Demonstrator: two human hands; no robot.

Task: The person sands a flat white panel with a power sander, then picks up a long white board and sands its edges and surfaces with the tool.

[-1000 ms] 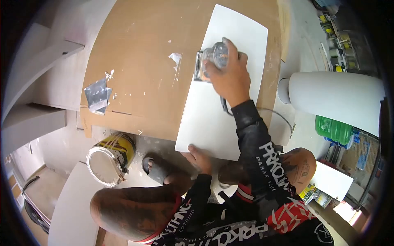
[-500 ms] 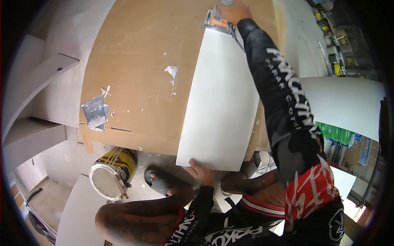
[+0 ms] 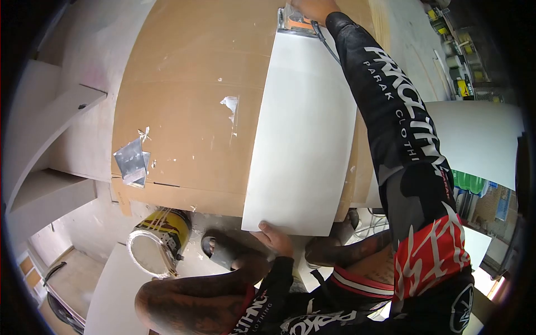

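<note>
A long white board [image 3: 304, 134] lies lengthwise before me on brown cardboard. At its near edge my left hand [image 3: 274, 240] grips the board, thumb on top and the other fingers hidden beneath. My right arm is stretched to the far end. There my right hand [image 3: 315, 8], partly cut off by the top of the view, is closed over an electric sander [image 3: 297, 23]. The sander is orange and grey with a flat rectangular base, which rests on the board. Its dark cord [image 3: 328, 49] runs back along my sleeve.
Grey scraper plates [image 3: 132, 159] lie on the left of the cardboard [image 3: 184, 111]. A paint-streaked yellow and black bucket [image 3: 159, 237] stands on the floor by my foot. White panels [image 3: 474, 139] flank the work on the right, near shelves of containers [image 3: 455, 50].
My right hand and the sander have shifted slightly towards the top of the view. The left hand stays at the near edge of the board.
</note>
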